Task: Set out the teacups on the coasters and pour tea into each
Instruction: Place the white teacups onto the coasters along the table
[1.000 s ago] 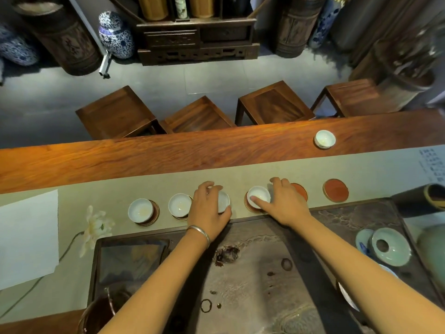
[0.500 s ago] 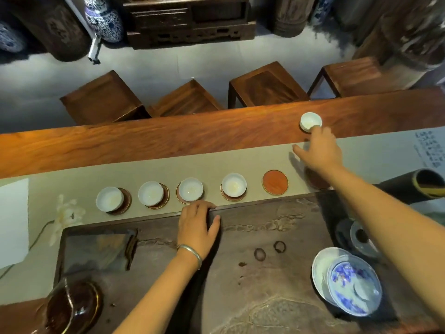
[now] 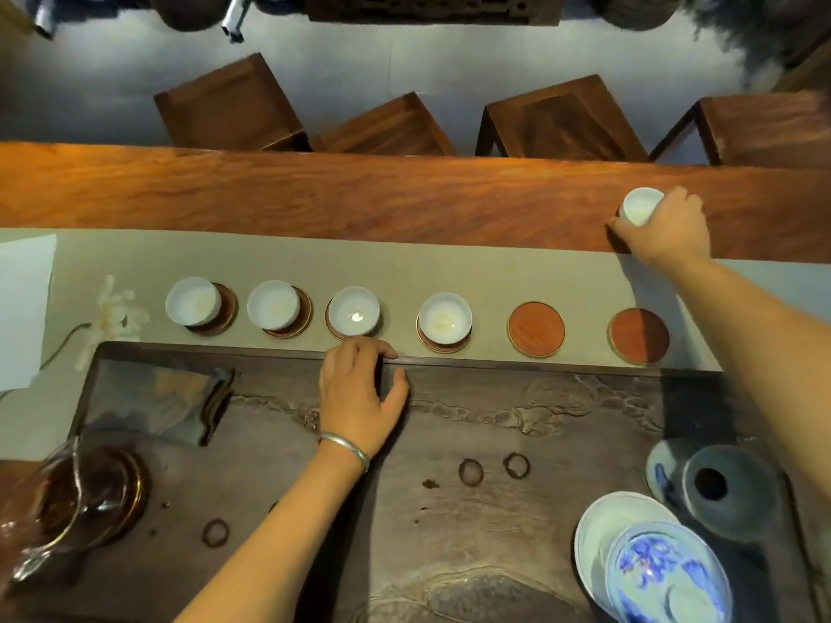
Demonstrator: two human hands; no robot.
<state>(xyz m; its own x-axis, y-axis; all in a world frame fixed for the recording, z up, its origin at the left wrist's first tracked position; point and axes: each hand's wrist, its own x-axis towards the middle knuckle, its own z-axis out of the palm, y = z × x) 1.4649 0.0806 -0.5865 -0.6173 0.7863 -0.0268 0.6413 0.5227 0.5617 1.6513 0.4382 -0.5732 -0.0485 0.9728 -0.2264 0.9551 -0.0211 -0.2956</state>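
Four white teacups (image 3: pixel 193 301) (image 3: pixel 273 304) (image 3: pixel 353 311) (image 3: pixel 444 317) stand on coasters in a row on the grey runner (image 3: pixel 449 272), along the far edge of the dark tea tray (image 3: pixel 494 442). Left hand (image 3: pixel 357 393), released, rests flat on that edge, just before the third cup. Two red coasters (image 3: pixel 536 328) (image 3: pixel 637 335) lie bare to the right. Right hand (image 3: pixel 665 231) grasps a fifth teacup (image 3: pixel 641 206) on the wooden bench (image 3: pixel 359 195), toward its right end.

Four brown wooden stools (image 3: pixel 562 116) in row behind long wooden bench (image 3: pixel 314 191). Grey floor (image 3: pixel 449 60). Dark wooden cabinet (image 3: pixel 431 6) at back.
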